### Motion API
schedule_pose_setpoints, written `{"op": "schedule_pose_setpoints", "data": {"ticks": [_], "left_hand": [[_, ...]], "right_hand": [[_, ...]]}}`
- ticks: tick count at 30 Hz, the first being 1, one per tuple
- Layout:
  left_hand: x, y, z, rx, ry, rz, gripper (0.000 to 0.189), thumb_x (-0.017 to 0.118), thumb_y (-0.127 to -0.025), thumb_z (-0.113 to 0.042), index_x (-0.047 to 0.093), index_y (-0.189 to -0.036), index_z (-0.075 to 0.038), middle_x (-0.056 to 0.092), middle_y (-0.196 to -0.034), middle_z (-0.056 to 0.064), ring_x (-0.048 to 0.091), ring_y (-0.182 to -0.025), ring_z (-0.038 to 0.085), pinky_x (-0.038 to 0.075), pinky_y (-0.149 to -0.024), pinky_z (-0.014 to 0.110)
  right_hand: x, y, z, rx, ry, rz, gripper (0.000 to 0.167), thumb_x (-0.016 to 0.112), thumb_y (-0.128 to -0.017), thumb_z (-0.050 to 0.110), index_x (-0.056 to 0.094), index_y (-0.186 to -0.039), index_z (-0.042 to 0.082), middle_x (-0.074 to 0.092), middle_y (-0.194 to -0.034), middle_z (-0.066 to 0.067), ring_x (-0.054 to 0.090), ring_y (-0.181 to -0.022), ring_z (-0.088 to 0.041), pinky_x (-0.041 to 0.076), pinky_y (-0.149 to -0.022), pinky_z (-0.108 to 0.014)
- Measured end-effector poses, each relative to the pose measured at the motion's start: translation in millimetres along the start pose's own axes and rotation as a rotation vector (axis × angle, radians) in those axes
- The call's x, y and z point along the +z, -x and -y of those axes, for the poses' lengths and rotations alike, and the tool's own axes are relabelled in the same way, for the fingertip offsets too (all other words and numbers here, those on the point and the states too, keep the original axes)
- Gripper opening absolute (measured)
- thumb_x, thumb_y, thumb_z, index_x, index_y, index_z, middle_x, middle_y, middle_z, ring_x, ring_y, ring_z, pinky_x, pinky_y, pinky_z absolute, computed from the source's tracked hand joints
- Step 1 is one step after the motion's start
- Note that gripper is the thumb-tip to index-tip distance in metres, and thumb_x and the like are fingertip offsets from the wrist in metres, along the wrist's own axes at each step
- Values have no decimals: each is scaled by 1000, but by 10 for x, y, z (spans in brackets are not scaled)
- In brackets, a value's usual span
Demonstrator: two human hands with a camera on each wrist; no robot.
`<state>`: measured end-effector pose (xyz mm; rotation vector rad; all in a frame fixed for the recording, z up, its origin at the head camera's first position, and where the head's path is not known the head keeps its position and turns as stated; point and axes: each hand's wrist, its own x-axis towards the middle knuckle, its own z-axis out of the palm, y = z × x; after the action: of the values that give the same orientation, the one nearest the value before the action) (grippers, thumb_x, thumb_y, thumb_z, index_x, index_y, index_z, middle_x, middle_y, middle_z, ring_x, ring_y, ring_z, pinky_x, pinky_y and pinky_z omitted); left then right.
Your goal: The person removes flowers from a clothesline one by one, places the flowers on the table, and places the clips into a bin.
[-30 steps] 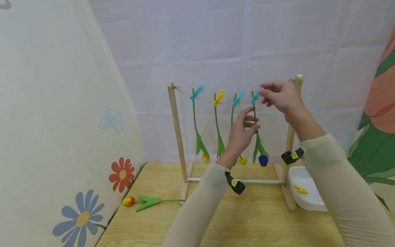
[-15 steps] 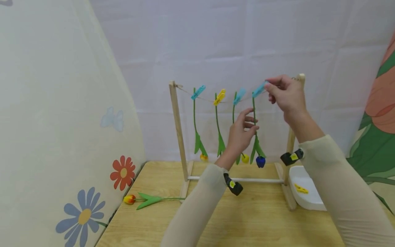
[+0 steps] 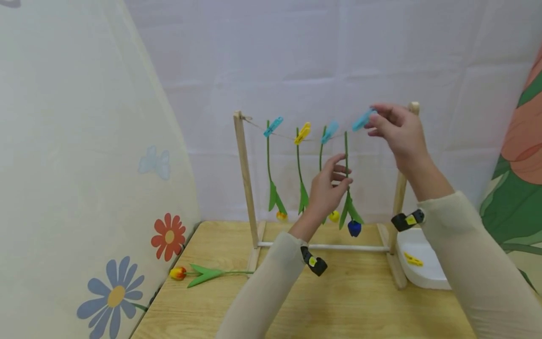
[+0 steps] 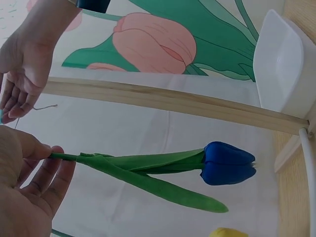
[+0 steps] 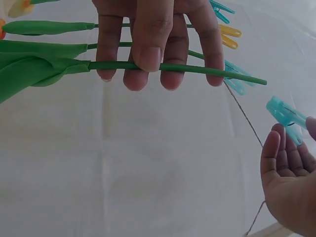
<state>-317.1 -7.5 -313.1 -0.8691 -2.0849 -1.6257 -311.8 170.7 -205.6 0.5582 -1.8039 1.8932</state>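
Between thumb and fingers, my left hand (image 3: 326, 188) pinches the green stem of a blue artificial tulip (image 4: 229, 163), which hangs head down. The stem's upper end stands free of any clip, as the right wrist view shows. Up and to the right, my right hand (image 3: 400, 129) pinches a light blue clothespin (image 3: 363, 120) by its tail, apart from the stem. Left of my hands, more tulips hang from the string by a blue clothespin (image 3: 273, 126), a yellow clothespin (image 3: 302, 133) and another blue clothespin (image 3: 330, 132).
A wooden frame's left post (image 3: 244, 179) and right post (image 3: 400, 195) carry the string. At right, a white tray (image 3: 427, 278) holds a yellow clothespin (image 3: 412, 259). A red-yellow tulip (image 3: 178, 273) lies on the table (image 3: 338, 310) at left.
The blue clothespin has come off the blue tulip's stem and moved up and right with my right hand. My left hand and the tulip have lowered slightly.
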Motion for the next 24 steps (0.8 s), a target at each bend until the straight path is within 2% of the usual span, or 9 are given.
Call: {"op": "schedule_pose_setpoints", "data": {"ticks": [7,14,20,24], "left_hand": [[-48,104,3,29,-11,13,57,66,-95,3,48,-147,-11,69,-112,15,71,-94,24,60,-78,24],[-112,217,-19,47,-46,30,56,66,-95,2,48,-147,-10,69,-112,15,71,-93,25,59,-76,23],[-182,302,-23,42,-58,37,56,66,-96,2,47,-147,-6,69,-112,16,71,-94,25,59,-75,23],[-238,355,-5,40,-68,38,57,66,-96,1,46,-148,-8,69,-114,15,70,-96,25,59,-76,24]], "right_hand": [[-40,82,-24,5,-48,40,31,68,-98,18,66,-124,3,64,-109,-5,65,-97,-16,56,-84,-19],[-75,135,-76,2,-126,50,27,70,-96,14,70,-121,2,66,-108,-4,66,-93,-14,57,-83,-20],[-105,205,-121,2,-137,65,29,70,-96,13,70,-123,2,66,-110,-5,65,-93,-14,57,-84,-21],[-128,257,-159,1,-146,76,29,69,-96,11,69,-124,2,66,-109,-5,64,-93,-14,57,-84,-21]]}}
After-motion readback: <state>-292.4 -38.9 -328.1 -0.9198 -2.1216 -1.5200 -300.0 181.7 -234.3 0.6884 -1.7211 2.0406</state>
